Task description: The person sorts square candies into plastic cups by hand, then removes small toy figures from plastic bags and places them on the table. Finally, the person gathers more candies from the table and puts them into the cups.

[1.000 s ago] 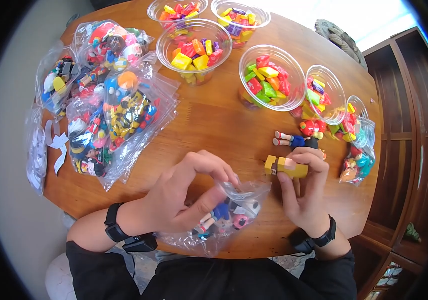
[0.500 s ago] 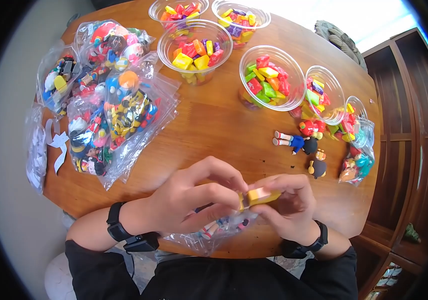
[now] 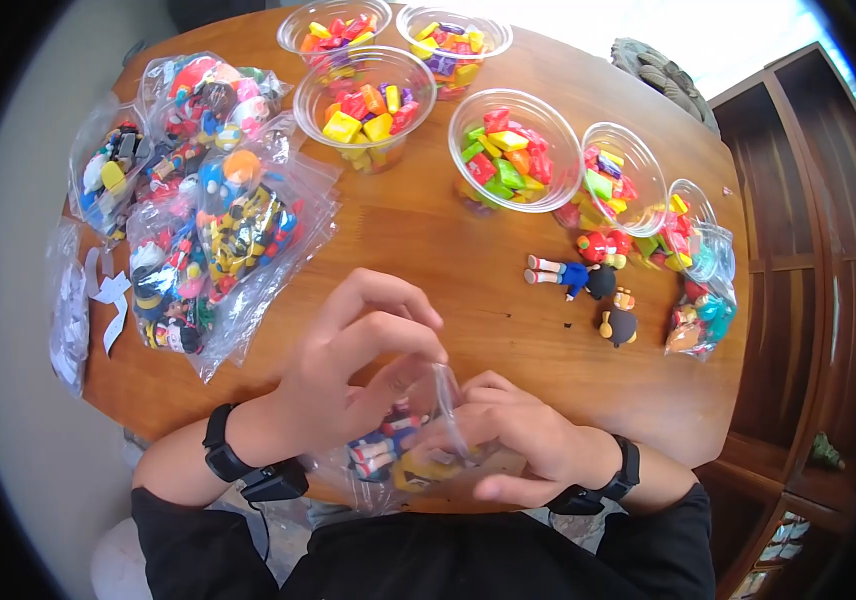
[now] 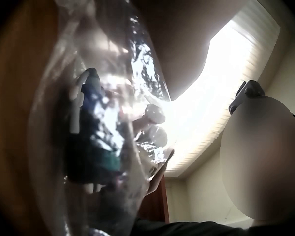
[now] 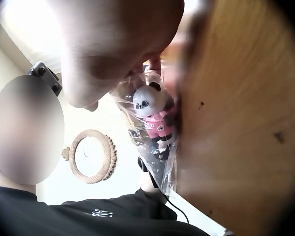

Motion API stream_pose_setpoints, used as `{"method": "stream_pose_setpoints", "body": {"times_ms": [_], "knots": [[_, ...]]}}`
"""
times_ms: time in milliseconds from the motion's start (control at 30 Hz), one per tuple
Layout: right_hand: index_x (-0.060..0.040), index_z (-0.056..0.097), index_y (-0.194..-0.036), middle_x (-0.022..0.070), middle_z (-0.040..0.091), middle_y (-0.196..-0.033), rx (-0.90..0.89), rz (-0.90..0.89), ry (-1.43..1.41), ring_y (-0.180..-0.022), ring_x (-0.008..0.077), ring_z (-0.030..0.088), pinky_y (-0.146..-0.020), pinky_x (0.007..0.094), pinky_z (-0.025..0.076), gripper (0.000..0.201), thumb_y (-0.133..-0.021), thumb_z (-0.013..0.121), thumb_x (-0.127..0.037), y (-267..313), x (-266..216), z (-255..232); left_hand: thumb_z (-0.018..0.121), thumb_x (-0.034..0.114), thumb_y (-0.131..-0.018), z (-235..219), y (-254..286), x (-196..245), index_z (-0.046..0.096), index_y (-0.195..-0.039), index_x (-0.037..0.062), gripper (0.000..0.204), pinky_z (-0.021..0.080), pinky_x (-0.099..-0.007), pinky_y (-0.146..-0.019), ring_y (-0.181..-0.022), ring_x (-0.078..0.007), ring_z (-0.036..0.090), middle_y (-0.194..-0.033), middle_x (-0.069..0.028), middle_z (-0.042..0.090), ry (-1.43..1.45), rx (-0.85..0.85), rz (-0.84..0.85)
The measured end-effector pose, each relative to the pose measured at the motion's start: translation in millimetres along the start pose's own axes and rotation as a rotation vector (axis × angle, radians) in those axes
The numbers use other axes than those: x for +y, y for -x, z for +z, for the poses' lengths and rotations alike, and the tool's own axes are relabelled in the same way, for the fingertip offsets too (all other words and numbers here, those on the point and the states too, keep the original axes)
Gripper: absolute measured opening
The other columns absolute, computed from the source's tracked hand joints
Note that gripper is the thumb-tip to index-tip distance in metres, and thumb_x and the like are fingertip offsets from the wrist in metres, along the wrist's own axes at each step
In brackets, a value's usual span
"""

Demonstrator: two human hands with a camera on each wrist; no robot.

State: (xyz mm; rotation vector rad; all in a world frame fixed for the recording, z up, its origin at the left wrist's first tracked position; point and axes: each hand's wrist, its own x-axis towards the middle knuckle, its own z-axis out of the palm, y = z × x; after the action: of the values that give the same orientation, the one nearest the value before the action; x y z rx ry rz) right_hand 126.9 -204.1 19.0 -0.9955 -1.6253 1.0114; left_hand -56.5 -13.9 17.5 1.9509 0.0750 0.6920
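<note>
Near the table's front edge, my left hand [image 3: 348, 355] pinches the rim of a clear plastic bag [image 3: 446, 405] between thumb and fingers. The bag's mouth faces right. My right hand [image 3: 533, 440] has its fingers stretched into that mouth, with the thumb apart outside. Just under those fingertips, a yellow blocky figure [image 3: 420, 472] lies inside the bag. Beside it in the bag is a doll in blue with white legs [image 3: 376, 456]. A panda figure in pink [image 5: 157, 110] shows through the plastic in the right wrist view. Glare blurs the bag's contents in the left wrist view.
Several filled bags of toy figures [image 3: 218, 210] lie at left, beside paper strips [image 3: 113, 300]. Clear tubs [image 3: 513, 150] of wrapped candies stand along the back. A blue-jacketed doll [image 3: 563, 272], a dark round figure [image 3: 618, 327] and a small filled bag [image 3: 703, 315] lie at right.
My right hand has carried the yellow blocky figure left from over the table into the bag, and its fingers have straightened. The left hand keeps hold of the bag, its rim now raised.
</note>
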Motion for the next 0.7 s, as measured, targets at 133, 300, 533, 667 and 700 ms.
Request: {"method": "stream_pose_setpoints", "body": {"times_ms": [133, 300, 533, 667, 700], "knots": [[-0.0032, 0.069, -0.136, 0.0142, 0.073, -0.129, 0.120, -0.024, 0.127, -0.106, 0.0296, 0.068, -0.093, 0.0405, 0.053, 0.041, -0.099, 0.082, -0.018, 3, 1, 4, 0.077, 0.008, -0.102, -2, 0, 2, 0.072, -0.113, 0.0110, 0.012, 0.058, -0.0389, -0.086, -0.105, -0.0274, 0.069, -0.122, -0.0138, 0.062, -0.048, 0.070, 0.021], [0.0014, 0.072, -0.127, 0.0156, 0.075, -0.117, 0.169, -0.013, 0.279, -0.101, 0.0329, 0.071, -0.086, 0.0417, 0.056, 0.035, -0.094, 0.081, -0.003, -2, -11, -14, 0.080, 0.014, -0.098, -6, 3, 42, 0.070, -0.105, 0.0142, 0.012, 0.056, -0.0369, -0.080, -0.092, -0.0234, 0.068, -0.106, -0.0053, 0.067, -0.007, 0.288, 0.542], [0.0025, 0.072, -0.121, 0.0182, 0.075, -0.110, 0.620, 0.075, 0.915, -0.097, 0.0347, 0.070, -0.086, 0.0433, 0.055, 0.034, -0.089, 0.069, 0.012, 2, -1, -44, 0.084, 0.013, -0.096, 2, 12, 72, 0.074, -0.113, 0.0152, 0.020, 0.058, -0.0266, -0.085, -0.110, -0.0076, 0.063, -0.118, 0.0060, 0.064, 0.144, 0.607, 1.045], [0.0018, 0.069, -0.128, 0.0192, 0.072, -0.118, 0.634, 0.242, 1.060, -0.106, 0.0364, 0.067, -0.095, 0.0451, 0.049, 0.041, -0.087, 0.070, 0.008, -1, 6, -46, 0.070, 0.003, -0.103, -9, 10, 57, 0.056, -0.137, 0.0196, 0.040, 0.059, -0.0410, -0.087, -0.105, -0.0153, 0.065, -0.139, 0.0050, 0.054, 0.294, 0.412, 1.169], [0.0012, 0.068, -0.130, 0.0193, 0.072, -0.121, 0.649, 0.312, 1.108, -0.109, 0.0369, 0.066, -0.098, 0.0454, 0.047, 0.044, -0.086, 0.071, 0.007, -3, 7, -46, 0.067, 0.000, -0.105, -10, 11, 55, 0.052, -0.143, 0.0208, 0.046, 0.059, -0.0446, -0.088, -0.104, -0.0173, 0.066, -0.145, 0.0048, 0.051, 0.329, 0.361, 1.197]]}}
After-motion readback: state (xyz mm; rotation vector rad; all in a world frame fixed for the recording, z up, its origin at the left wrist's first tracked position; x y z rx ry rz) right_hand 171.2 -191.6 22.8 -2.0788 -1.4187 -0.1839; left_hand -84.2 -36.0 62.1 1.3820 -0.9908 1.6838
